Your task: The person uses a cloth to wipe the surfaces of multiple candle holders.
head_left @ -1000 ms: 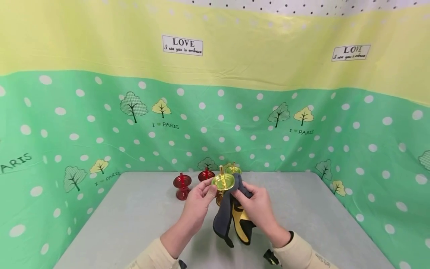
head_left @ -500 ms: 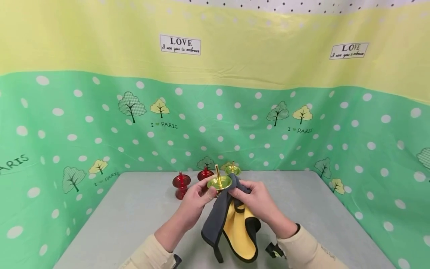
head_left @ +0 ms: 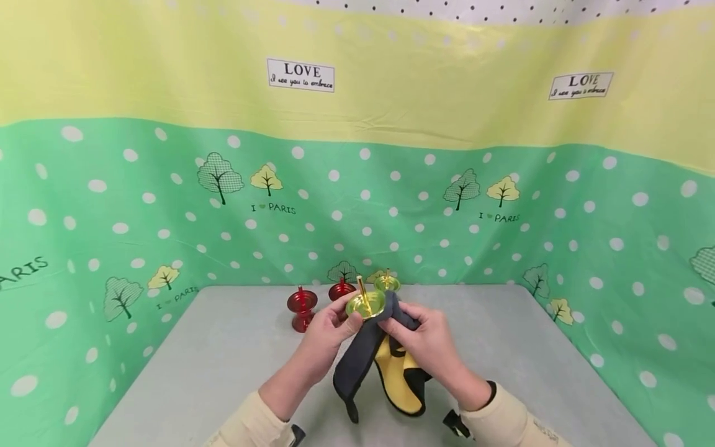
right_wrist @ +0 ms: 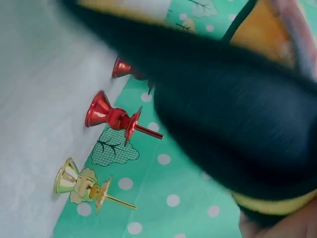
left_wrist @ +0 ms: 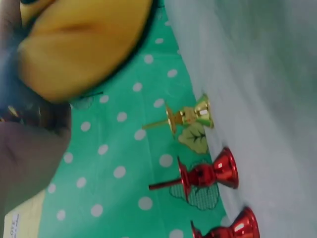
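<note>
My left hand (head_left: 321, 341) holds a gold candle holder (head_left: 365, 304) with a shallow dish and an upright spike, tilted slightly, above the table. The thumb lies along its dish rim; its lower part is hidden behind the cloth. In my right hand (head_left: 430, 341) a cloth (head_left: 357, 366), dark grey on one side and yellow on the other with black edging, is pinched against the right side of the dish. Loose folds hang below both hands. Close up, the cloth (right_wrist: 237, 114) covers much of the right wrist view, and its yellow side (left_wrist: 84, 49) blurs in the left wrist view.
Two red candle holders (head_left: 302, 304) (right_wrist: 116, 116) stand on the grey table (head_left: 223, 360) behind the left hand. Another gold candle holder (head_left: 387, 282) stands at the back, by the dotted green curtain (head_left: 313, 236). Dark straps show near both sleeves.
The held candle holder has shifted slightly left and tilted, with its spike leaning. The cloth's hanging folds swung outward, showing more yellow, then drew partly together again. The standing candle holders have stayed put.
</note>
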The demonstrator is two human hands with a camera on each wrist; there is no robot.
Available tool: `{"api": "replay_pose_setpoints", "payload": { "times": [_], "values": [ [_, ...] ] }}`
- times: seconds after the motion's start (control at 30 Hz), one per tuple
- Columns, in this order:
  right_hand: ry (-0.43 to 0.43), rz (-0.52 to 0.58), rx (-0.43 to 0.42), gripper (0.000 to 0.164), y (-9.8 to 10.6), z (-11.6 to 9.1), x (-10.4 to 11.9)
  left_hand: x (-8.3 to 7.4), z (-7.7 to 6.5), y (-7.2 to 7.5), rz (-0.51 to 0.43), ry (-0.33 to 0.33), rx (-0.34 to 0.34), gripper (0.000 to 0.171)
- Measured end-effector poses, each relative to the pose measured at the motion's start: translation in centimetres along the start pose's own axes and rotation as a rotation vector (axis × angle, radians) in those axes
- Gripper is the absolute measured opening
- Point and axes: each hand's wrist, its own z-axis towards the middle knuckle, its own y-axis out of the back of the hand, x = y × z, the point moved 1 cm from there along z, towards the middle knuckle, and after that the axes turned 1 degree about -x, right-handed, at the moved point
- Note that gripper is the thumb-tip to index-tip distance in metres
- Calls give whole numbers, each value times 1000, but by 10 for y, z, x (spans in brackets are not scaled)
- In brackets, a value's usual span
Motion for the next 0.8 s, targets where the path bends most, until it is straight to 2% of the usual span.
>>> {"api": "replay_pose_setpoints", "payload": {
  "times": [0.1,0.17,0.27,0.37,0.47,0.57,0.67,0.73,0.8],
  "values": [
    [-99,69,67,30,5,2,1,-3,-1,4,-16,-7,97,72],
    [-161,93,86,31,7,3,1,-4,-1,3,-49,5,93,74],
    [-198,95,57,29,3,3,-1,-2,0,-4,-78,32,-48,69],
    [-202,86,-4,26,-3,0,-4,1,-1,-13,-59,42,-194,62],
    [-202,78,-40,28,-6,-2,-3,3,-2,-18,-34,44,-209,61],
    [-181,62,-23,31,-5,-2,-1,4,-3,-15,-42,39,-148,64],
    [-162,79,40,31,0,0,-1,2,-3,-7,-89,35,-26,65],
    [-176,112,97,31,4,2,-3,-1,-3,-1,-110,34,71,66],
    [-209,150,141,30,7,4,-4,-3,-3,2,-120,46,129,68]
  ]
}}
